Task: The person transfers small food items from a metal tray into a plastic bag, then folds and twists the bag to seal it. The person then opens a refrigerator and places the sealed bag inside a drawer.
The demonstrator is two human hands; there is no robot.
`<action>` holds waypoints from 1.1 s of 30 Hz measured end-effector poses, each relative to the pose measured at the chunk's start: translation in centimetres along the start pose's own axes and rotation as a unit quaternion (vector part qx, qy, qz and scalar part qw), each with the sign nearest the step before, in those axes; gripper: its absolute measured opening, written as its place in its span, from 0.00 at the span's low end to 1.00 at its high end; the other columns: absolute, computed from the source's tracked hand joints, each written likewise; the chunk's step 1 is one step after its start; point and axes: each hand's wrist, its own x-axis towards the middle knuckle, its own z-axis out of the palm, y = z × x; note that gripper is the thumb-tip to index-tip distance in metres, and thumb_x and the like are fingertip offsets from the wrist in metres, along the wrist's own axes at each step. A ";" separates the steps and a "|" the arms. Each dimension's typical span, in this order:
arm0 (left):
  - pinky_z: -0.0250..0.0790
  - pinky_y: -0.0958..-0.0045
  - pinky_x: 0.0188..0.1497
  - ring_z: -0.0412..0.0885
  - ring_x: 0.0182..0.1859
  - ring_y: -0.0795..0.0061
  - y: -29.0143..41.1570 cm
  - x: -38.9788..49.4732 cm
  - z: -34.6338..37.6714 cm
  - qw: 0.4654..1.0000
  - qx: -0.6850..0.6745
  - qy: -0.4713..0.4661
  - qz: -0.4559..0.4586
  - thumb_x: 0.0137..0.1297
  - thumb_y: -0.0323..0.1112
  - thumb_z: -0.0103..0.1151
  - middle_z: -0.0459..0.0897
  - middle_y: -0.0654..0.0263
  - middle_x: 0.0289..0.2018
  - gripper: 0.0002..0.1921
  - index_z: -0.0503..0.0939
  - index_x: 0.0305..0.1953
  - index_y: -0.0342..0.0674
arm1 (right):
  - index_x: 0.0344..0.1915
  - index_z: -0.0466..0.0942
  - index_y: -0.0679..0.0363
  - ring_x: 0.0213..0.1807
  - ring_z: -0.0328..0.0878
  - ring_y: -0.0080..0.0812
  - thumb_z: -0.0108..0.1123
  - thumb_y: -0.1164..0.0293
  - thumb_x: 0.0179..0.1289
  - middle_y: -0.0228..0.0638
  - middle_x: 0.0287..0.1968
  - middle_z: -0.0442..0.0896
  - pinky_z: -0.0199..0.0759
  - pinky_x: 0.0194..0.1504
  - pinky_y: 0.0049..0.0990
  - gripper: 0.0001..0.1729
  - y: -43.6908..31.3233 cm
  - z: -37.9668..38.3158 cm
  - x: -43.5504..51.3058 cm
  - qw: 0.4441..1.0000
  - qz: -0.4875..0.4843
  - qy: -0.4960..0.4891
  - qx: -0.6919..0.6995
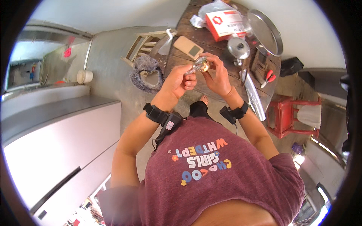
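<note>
A small round thing in clear plastic wrap point(202, 65), with a shiny golden look inside, is held up between both hands near the edge of the wooden table point(206, 84). My left hand point(181, 80) pinches the twisted end of the wrap, its other fingers curled. My right hand point(217, 74) grips the round part between thumb and fingers. Just beyond the hands a beige phone-like thing point(185, 46) lies on the table. What exactly is inside the wrap cannot be told.
A lidded metal pot point(238, 48), a red and white box point(224, 24), a large round metal tray point(265, 32), red-handled pliers point(268, 79) and a long roll in plastic point(253, 96) are on the table. A red chair point(282, 115) stands right, a chair with a fluffy cover point(144, 63) left.
</note>
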 end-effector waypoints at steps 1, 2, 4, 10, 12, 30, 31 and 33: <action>0.53 0.79 0.21 0.65 0.21 0.81 0.0 -1.1 -0.7 1.000 -0.009 0.008 0.015 0.70 0.40 0.53 0.66 0.72 0.20 0.11 0.71 0.34 0.40 | 0.52 0.62 0.61 0.46 0.80 0.44 0.63 0.90 0.47 0.45 0.56 0.76 0.77 0.41 0.31 0.32 -0.4 1.2 0.3 1.000 -0.012 -0.008 0.004; 0.54 0.78 0.21 0.65 0.21 0.80 0.0 -2.6 -1.4 0.999 -0.016 0.018 0.030 0.69 0.39 0.53 0.66 0.71 0.20 0.11 0.70 0.32 0.39 | 0.52 0.62 0.61 0.46 0.80 0.44 0.62 0.90 0.47 0.45 0.57 0.76 0.76 0.41 0.31 0.33 -1.0 2.7 0.4 1.000 -0.025 -0.015 0.007; 0.54 0.77 0.21 0.65 0.21 0.79 0.3 -5.7 -3.1 0.996 -0.015 0.041 0.072 0.70 0.38 0.52 0.68 0.71 0.20 0.11 0.70 0.34 0.38 | 0.52 0.62 0.60 0.46 0.80 0.45 0.61 0.91 0.47 0.45 0.57 0.75 0.76 0.42 0.31 0.33 -2.3 5.9 0.3 0.999 -0.038 -0.035 0.011; 0.55 0.78 0.23 0.65 0.21 0.79 0.9 -15.7 -10.2 0.986 -0.037 0.094 0.132 0.71 0.39 0.53 0.68 0.71 0.20 0.12 0.72 0.37 0.34 | 0.52 0.61 0.59 0.49 0.79 0.46 0.58 0.93 0.46 0.45 0.57 0.75 0.76 0.45 0.32 0.33 -6.6 17.7 -1.6 0.995 -0.060 -0.063 0.056; 0.55 0.78 0.23 0.65 0.21 0.79 0.5 -18.8 -12.7 0.986 -0.043 0.091 0.132 0.71 0.39 0.53 0.68 0.71 0.20 0.12 0.73 0.38 0.34 | 0.52 0.61 0.59 0.51 0.79 0.47 0.58 0.93 0.46 0.45 0.57 0.75 0.76 0.45 0.32 0.33 -7.7 21.2 -2.2 0.991 -0.074 -0.089 0.069; 0.57 0.78 0.20 0.68 0.19 0.85 3.4 -22.7 -17.4 0.774 0.491 0.258 0.306 0.71 0.32 0.52 0.71 0.72 0.17 0.08 0.76 0.41 0.31 | 0.55 0.71 0.59 0.34 0.85 0.37 0.45 0.42 0.71 0.40 0.47 0.80 0.75 0.31 0.26 0.32 -9.6 23.9 1.2 0.760 0.431 -0.248 0.419; 0.57 0.79 0.19 0.66 0.18 0.86 3.4 -21.8 -16.9 0.743 0.533 0.247 0.321 0.71 0.31 0.52 0.71 0.73 0.16 0.08 0.76 0.41 0.31 | 0.52 0.74 0.59 0.31 0.85 0.36 0.46 0.42 0.70 0.39 0.44 0.81 0.74 0.29 0.25 0.31 -9.1 23.8 1.7 0.739 0.448 -0.272 0.424; 0.56 0.79 0.19 0.65 0.17 0.87 3.6 -20.2 -16.1 0.707 0.576 0.229 0.342 0.72 0.31 0.51 0.70 0.74 0.16 0.08 0.76 0.42 0.32 | 0.41 0.76 0.58 0.21 0.78 0.27 0.48 0.43 0.71 0.34 0.32 0.81 0.66 0.21 0.21 0.28 -8.4 23.5 2.2 0.751 0.460 -0.248 0.404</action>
